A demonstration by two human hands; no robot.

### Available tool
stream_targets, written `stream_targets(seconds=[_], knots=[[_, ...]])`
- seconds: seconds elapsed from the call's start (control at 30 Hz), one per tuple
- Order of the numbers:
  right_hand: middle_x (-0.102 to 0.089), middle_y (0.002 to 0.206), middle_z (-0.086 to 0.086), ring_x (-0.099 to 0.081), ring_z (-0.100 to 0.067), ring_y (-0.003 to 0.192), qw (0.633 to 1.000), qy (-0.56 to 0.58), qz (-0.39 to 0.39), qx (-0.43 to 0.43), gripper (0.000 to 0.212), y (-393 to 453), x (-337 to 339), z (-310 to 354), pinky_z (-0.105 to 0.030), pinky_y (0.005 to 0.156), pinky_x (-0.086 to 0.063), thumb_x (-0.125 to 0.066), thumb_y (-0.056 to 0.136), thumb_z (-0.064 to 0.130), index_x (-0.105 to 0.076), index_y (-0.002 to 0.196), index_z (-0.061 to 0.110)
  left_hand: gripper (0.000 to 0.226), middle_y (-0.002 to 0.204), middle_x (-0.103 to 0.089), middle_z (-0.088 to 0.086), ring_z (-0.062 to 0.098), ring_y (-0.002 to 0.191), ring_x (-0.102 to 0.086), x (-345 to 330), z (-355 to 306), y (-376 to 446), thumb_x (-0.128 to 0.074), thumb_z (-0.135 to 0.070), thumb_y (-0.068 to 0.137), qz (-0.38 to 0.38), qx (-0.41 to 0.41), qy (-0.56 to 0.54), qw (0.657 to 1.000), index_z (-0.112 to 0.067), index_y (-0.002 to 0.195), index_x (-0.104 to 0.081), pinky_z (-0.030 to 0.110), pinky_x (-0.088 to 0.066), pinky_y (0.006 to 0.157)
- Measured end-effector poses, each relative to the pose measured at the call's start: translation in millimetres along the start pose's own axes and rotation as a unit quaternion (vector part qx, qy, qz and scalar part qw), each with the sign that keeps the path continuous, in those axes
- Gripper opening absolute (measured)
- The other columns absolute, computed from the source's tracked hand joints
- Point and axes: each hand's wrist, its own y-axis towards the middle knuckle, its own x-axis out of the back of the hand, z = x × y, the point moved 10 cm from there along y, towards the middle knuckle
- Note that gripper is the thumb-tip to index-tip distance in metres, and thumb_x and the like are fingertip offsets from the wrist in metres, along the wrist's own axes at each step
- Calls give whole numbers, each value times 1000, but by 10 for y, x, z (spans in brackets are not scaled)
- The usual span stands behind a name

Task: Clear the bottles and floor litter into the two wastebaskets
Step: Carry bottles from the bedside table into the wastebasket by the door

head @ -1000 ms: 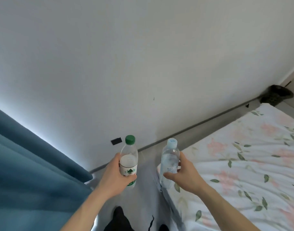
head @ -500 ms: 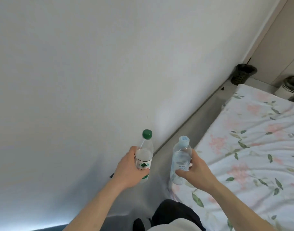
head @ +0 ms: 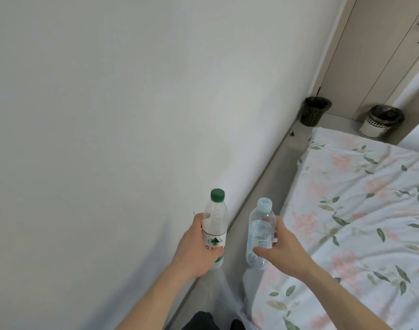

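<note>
Between white wall and floral bed edge, the left hand (head: 194, 251) is gripping a green-capped clear plastic bottle (head: 215, 225), the right hand (head: 281, 252) a blue-capped clear bottle (head: 261, 234); a narrow grey floor strip (head: 270, 177) is running to the dark mesh wastebasket (head: 313, 111) and white perforated wastebasket (head: 379, 121).

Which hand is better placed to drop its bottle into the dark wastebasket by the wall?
Probably the left hand: it holds the green-capped bottle on the wall side, in line with the dark wastebasket. The right hand is nearer the bed.

We see: green-capped bottle (head: 215, 225) clear, white label; pale-blue-capped bottle (head: 261, 234) clear. Dark basket (head: 313, 114) honeycomb-patterned; white basket (head: 379, 121) dark-dotted, black liner. Bedsheet (head: 360, 210) white, pink flowers, green leaves.
</note>
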Motion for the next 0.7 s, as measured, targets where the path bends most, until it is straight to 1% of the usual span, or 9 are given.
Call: stream_targets(seconds=[0.1,0.23,0.43,0.57,0.7], knots=[[-66,110,18,-67,-3,96,1000,13,-25,-11,73,209,106,53,-31,82,-58,-79,73,25,-41,134,41,81,124,-58,-19,12,111,-61,-10,-126,309,-77,-39,69,16,-12,8,1000,-46,136,-30,41,-56,95],[-66,109,19,-67,-2,94,997,27,-65,-27,72,380,228,72,-31,83,-58,-81,73,23,-42,131,39,82,127,-56,-18,15,114,-60,-14,-281,722,-76,-40,68,29,-28,21,999,-47,135,-30,42,-54,98],[-63,112,16,-65,-4,97,994,32,-99,-44,71,615,475,29,-32,83,-57,-83,74,21,-43,131,36,84,133,-53,-12,17,117,-58,-99,-495,1221,-78,-29,73,47,-41,23,998,-42,140,-28,41,-53,99],[-64,109,16,-65,-4,95,991,46,-113,-54,69,930,762,-27,-32,81,-58,-82,74,17,-45,127,40,83,133,-52,-11,15,115,-56,-181,-734,1658,-78,-26,74,44,-50,20,998,-38,141,-32,35,-52,99],[-65,108,15,-65,-6,95,988,60,-126,-59,67,1423,1162,-150,-32,81,-57,-81,74,16,-46,126,40,81,133,-53,-11,14,114,-57,-365,-1040,2249,-76,-27,71,53,-50,25,997,-39,140,-33,37,-52,99]])
